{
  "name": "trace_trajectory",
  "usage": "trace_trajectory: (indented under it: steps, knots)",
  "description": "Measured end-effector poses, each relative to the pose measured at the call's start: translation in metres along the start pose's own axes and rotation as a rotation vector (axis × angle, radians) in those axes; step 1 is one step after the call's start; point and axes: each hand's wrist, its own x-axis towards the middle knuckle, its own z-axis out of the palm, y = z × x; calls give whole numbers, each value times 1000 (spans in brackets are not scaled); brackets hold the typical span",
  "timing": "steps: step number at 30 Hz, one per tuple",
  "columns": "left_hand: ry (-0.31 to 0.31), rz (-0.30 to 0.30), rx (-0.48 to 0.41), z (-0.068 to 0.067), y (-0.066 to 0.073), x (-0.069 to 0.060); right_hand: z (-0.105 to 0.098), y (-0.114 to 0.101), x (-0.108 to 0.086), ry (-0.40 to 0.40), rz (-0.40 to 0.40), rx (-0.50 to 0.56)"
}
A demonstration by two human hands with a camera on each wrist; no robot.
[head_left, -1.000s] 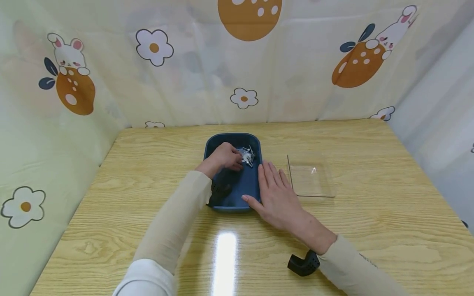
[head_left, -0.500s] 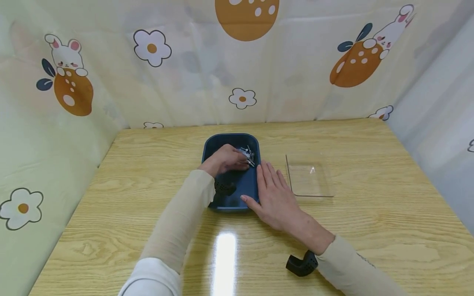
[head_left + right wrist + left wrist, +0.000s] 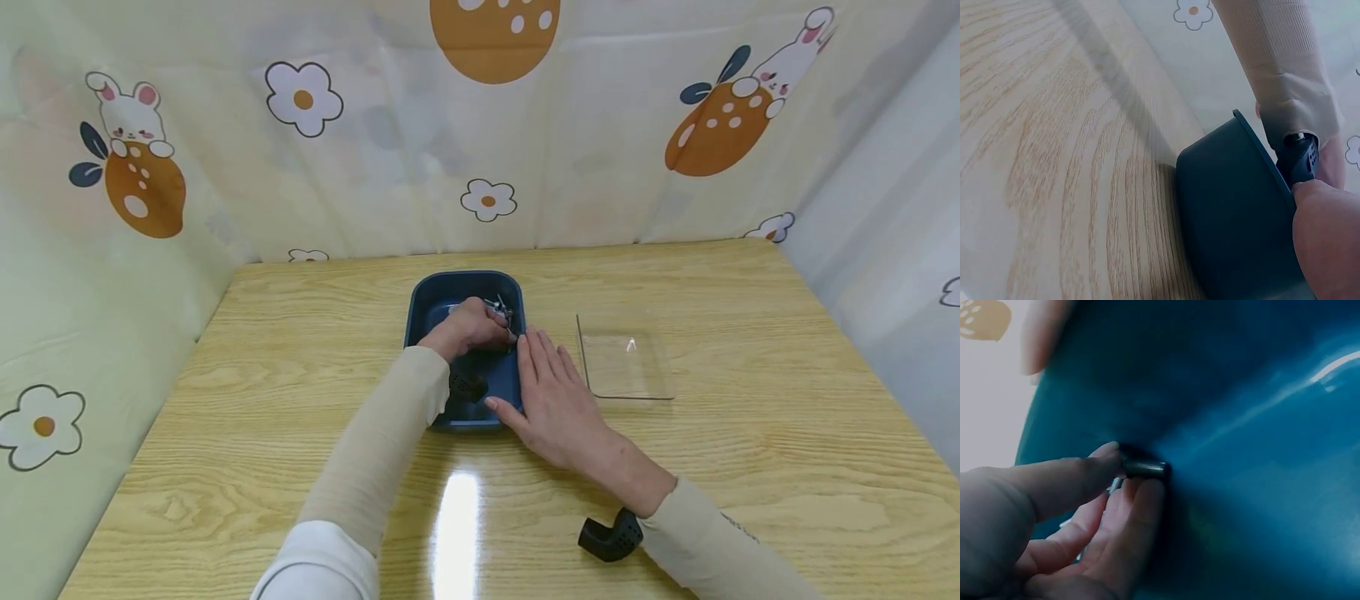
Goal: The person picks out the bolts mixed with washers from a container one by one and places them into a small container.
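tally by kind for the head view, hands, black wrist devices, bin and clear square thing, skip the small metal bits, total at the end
left hand and right hand: 2
black wrist devices: 2
blue bin: 1
clear square thing: 1
total: 6

This is a screened-off work corner, in what building I cannot tell: a wood-grain table backed by cloth printed with cartoon rabbits and flowers.

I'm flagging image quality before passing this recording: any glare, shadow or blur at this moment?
Head: a white glare streak on the tabletop nearer the camera than the blue bin, plus a small glint on the transparent object; left wrist: dim around the left hand, the bin's surface soft, with a bright highlight; right wrist: a shadow band across the tabletop.
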Motion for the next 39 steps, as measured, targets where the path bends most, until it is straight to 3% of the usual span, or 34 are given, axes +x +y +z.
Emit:
trace_trajectory:
  steps: [3, 7, 15, 23, 30, 39]
  knots:
    - [31, 4, 60, 3, 2, 0, 0, 0, -1, 1, 3, 1]
    - [39, 0, 73, 4, 3, -2, -1, 1, -1, -3, 5, 4]
    - [-56, 42, 50, -7, -1, -7, -1, 1, -2, -7, 10, 1]
    - [-107, 50, -43, -13, -5, -9, -1, 0, -1, 4, 6, -9]
    - [-124, 49, -186, -16, -4, -13, -1, 1, 0, 5, 9, -11]
    - [-107, 132, -260, -24, -1, -20, -7, 3, 0, -12, 11, -13]
